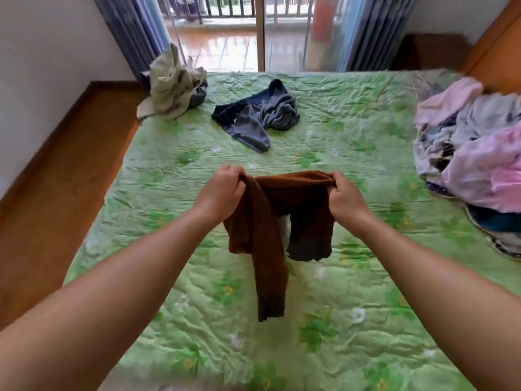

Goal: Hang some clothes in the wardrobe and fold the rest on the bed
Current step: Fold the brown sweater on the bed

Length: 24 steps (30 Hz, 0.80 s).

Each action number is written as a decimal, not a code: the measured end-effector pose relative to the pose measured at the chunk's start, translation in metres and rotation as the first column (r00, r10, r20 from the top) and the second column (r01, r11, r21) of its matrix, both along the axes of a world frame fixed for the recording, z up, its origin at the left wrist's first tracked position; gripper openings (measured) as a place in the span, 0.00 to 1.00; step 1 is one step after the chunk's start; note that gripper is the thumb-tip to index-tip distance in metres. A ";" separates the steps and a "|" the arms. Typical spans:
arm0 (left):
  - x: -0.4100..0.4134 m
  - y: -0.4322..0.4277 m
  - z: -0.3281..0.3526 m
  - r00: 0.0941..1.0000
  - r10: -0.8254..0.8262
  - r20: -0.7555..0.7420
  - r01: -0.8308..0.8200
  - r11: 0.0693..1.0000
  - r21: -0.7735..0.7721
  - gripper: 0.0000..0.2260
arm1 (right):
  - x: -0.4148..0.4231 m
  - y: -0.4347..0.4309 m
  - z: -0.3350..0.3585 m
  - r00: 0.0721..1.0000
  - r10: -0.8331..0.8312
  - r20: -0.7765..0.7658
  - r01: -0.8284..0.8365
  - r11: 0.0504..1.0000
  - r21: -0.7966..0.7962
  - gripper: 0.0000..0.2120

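Observation:
A brown garment hangs above the bed, which has a green flowered cover. My left hand grips its top left corner and my right hand grips its top right corner. One long brown sleeve or leg dangles down to the cover. A grey and navy garment lies crumpled further back on the bed. At the right edge sits a heap of pink, white and patterned clothes.
An olive garment is bunched at the bed's far left corner. Wooden floor runs along the left side. Behind the bed are grey curtains and a glass balcony door. A wooden panel stands at the far right.

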State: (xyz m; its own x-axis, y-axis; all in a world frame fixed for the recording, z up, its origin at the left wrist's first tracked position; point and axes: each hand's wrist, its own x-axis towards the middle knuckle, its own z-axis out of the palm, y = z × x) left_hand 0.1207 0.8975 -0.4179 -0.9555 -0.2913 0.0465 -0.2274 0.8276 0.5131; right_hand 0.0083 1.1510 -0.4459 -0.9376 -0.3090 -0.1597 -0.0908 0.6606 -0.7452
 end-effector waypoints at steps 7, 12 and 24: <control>0.019 -0.012 0.153 0.964 0.081 -0.254 -0.066 0.996 0.068 0.06 | 0.005 0.007 0.141 0.985 0.143 -0.101 -0.137 0.989 0.057 0.08; 0.026 0.009 0.217 0.924 0.028 -0.382 -0.021 1.000 0.023 0.07 | 0.038 -0.008 0.205 0.924 0.332 -0.191 -0.309 0.940 0.143 0.10; 0.020 0.036 0.301 0.869 0.052 -0.493 -0.003 0.995 0.100 0.07 | 0.154 -0.036 0.227 0.734 0.374 -0.567 -0.398 0.913 0.087 0.33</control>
State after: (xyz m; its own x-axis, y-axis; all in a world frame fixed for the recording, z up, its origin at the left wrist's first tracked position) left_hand 0.1406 0.9340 -0.1171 -0.8062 -0.3435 0.4817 0.0542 0.7678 0.6383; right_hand 0.1618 1.1151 -0.2184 -0.6531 -0.6583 0.3742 -0.7397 0.4486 -0.5016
